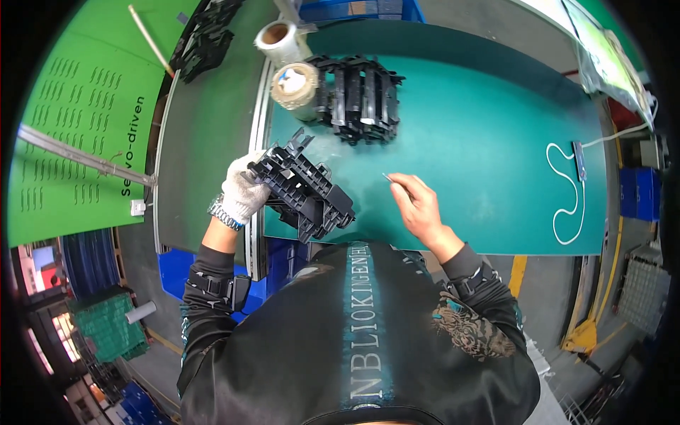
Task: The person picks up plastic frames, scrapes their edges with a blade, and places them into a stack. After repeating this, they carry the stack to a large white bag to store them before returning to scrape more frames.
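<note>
My left hand, in a white knit glove, is closed on the left end of a black moulded plastic frame. The frame is tilted above the near left part of the green tabletop, with ribs, slots and openings showing. To the right of it, my bare right hand pinches a small thin tool, of which only a short pale tip shows between thumb and forefinger. The tip is apart from the frame. The rest of the tool is hidden in the fingers.
Several similar black plastic frames stand together at the back of the green table. Two rolls of clear film or tape, one nearer and one farther, stand left of them. A phone-like device with a white cable lies far right.
</note>
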The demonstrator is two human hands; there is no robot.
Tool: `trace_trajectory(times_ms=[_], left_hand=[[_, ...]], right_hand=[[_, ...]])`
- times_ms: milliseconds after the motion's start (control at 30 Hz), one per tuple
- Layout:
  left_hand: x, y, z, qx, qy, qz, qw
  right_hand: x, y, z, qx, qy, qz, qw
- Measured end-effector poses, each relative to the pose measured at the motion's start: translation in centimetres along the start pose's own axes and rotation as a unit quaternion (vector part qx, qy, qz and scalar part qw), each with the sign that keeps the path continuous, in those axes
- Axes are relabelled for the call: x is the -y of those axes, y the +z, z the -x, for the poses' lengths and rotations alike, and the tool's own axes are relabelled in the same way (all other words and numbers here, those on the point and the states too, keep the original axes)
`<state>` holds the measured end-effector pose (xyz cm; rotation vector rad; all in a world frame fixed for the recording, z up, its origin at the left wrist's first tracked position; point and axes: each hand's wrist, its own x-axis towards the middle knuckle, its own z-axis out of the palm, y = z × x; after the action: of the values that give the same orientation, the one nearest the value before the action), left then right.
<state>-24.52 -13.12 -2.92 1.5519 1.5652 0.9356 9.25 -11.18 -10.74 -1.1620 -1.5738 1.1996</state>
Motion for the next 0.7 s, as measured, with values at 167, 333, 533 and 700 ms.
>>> trace_trajectory(times_ms=[167, 333, 533, 700], left_hand=[[0.0, 4.2, -2.0, 0.033, -0.010, 0.006, 0.999], [-1.7, 5.9, -3.8, 0.054, -0.011, 0.035, 0.998], [-0.6, 7.2, -4.6, 0.084, -0.010, 0.021, 0.996], [-0.1, 7.7, -4.2, 0.096, -0.011, 0.056, 0.994]], right_hand=[[3.5, 0.0, -3.1, 0.037, -0.145, -0.018, 0.989], [3.2, 0.2, -4.8, 0.010, -0.137, -0.052, 0.989], [0.9, -2.2, -4.6, -0.037, -0.020, 0.032, 0.999], [2.5, -1.2, -3.1, 0.005, -0.100, -0.002, 0.995]])
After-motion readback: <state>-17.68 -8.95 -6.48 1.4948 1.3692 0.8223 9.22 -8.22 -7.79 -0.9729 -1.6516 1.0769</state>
